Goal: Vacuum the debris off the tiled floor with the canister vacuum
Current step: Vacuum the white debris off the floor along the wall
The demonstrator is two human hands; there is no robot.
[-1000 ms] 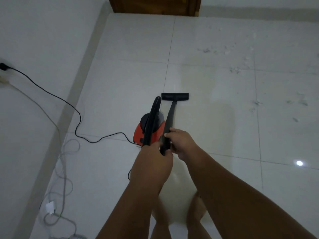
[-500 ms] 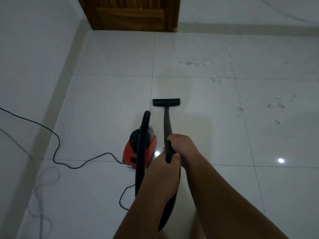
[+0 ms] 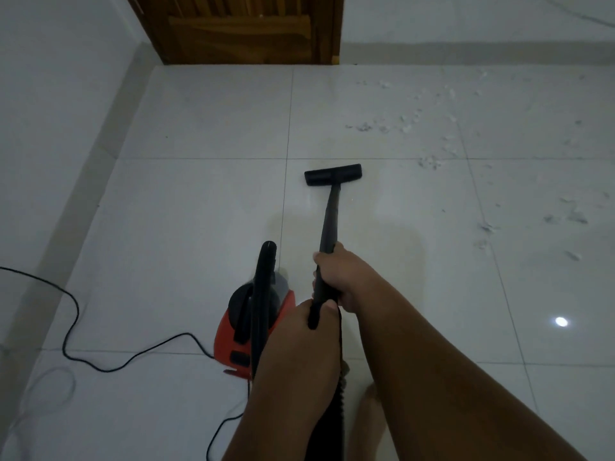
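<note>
Both hands hold the black vacuum wand (image 3: pixel 329 221). My right hand (image 3: pixel 342 274) grips it higher up the tube, and my left hand (image 3: pixel 306 331) closes on its lower end where the ribbed hose (image 3: pixel 337 394) begins. The black floor nozzle (image 3: pixel 332 174) rests flat on the white tiled floor (image 3: pixel 199 201) ahead of me. The orange and black canister vacuum (image 3: pixel 253 324) stands on the floor just left of my hands. Pale debris (image 3: pixel 406 123) lies scattered to the right of the nozzle and further right (image 3: pixel 572 216), apart from it.
A black power cord (image 3: pixel 100 364) snakes from the canister to the left. A wooden door (image 3: pixel 239 28) closes the far wall. A white wall with a grey skirting (image 3: pixel 83 168) runs along the left. My bare leg (image 3: pixel 369 424) shows below my arms.
The view has tilted up and shifted, showing more of the door. The wand and nozzle have reached further forward and slightly right of the canister. Both hands keep their grip.
</note>
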